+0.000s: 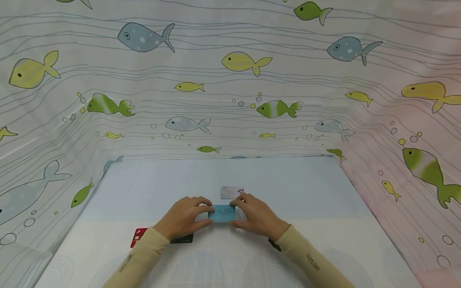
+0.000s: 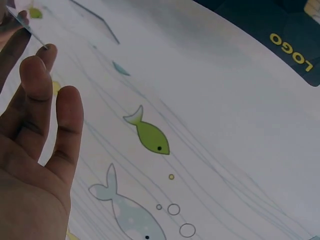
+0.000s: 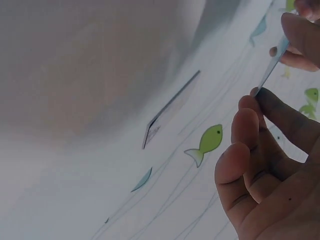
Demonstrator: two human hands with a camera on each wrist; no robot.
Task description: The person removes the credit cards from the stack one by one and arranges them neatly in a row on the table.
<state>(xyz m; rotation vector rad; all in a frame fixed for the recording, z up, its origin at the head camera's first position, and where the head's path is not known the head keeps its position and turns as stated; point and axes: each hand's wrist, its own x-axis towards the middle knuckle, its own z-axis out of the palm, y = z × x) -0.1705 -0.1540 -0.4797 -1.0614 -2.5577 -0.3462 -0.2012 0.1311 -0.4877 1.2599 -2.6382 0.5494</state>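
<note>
A light blue card (image 1: 221, 214) with "VIP" lettering is held up between both hands above the table. My left hand (image 1: 185, 216) pinches its left edge between fingers and thumb; my right hand (image 1: 257, 214) pinches the right edge the same way. In the right wrist view the blue card (image 3: 274, 62) appears almost edge-on at the fingertips. Just beyond the hands, a pale card (image 1: 230, 192) lies on the table. Under the left forearm lie a red card (image 1: 138, 237), partly covered by the sleeve, and a dark card (image 1: 183, 239) with "LOGO" lettering in the left wrist view.
The white and pale blue tabletop (image 1: 162, 180) is enclosed at the back and sides by a fish-patterned curtain (image 1: 216, 96). A dark object (image 1: 275, 244) shows beside the right cuff, mostly hidden; its kind cannot be told.
</note>
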